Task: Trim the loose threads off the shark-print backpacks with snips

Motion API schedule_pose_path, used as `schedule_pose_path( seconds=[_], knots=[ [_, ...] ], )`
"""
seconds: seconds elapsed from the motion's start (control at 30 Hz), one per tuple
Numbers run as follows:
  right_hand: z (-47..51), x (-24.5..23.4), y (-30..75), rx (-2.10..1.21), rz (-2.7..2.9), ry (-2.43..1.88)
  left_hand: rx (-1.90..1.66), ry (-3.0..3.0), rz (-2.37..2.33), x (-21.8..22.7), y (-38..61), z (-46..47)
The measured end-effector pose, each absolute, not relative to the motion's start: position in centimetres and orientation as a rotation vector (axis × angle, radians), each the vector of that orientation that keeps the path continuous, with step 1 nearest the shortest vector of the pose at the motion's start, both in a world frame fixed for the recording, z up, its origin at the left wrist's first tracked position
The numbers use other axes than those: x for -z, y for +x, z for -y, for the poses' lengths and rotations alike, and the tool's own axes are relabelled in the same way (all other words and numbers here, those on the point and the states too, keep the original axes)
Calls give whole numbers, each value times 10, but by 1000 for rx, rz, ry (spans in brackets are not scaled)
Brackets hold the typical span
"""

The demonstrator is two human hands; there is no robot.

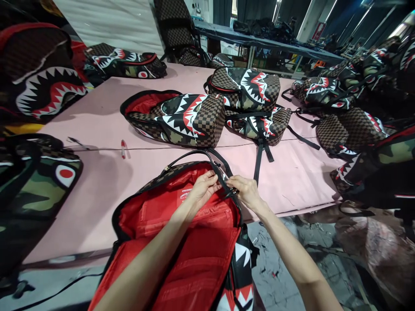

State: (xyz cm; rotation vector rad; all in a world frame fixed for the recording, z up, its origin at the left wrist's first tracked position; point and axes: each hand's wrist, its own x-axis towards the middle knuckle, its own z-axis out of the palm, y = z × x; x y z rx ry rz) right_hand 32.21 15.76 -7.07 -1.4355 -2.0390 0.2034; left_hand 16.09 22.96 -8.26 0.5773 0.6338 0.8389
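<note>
An open backpack [181, 242] with a red lining and a shark-mouth print lies in front of me, half over the near edge of the pink table [106, 181]. My left hand [205, 186] is closed on the bag's upper rim by the black top strap [223, 175]. My right hand [244, 190] pinches the same black strap or zipper end just to the right; the two hands almost touch. A small white label [184, 196] shows inside the lining.
Several more shark-print backpacks lie across the table, the nearest [181, 116] just beyond my hands, another pair [256, 103] behind it to the right. More bags pile up at the left [35, 86] and right [366, 138] edges. A red marker [123, 149] lies on the table.
</note>
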Motion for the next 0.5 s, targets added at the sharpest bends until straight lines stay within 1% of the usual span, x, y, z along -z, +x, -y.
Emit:
schedule_pose_path(
  seconds=[0.1,0.23,0.43,0.5],
  knots=[
    [-160,67,319,-117,2108,-1437,-843,575,-634,81,161,-229],
    [-161,66,317,-116,2147,-1451,-848,575,-635,81,161,-229],
    [-155,66,325,-157,1826,-1468,-831,563,-652,82,162,-230],
    [-153,66,326,-197,1830,-1499,-840,564,-648,81,162,-230]
  ],
)
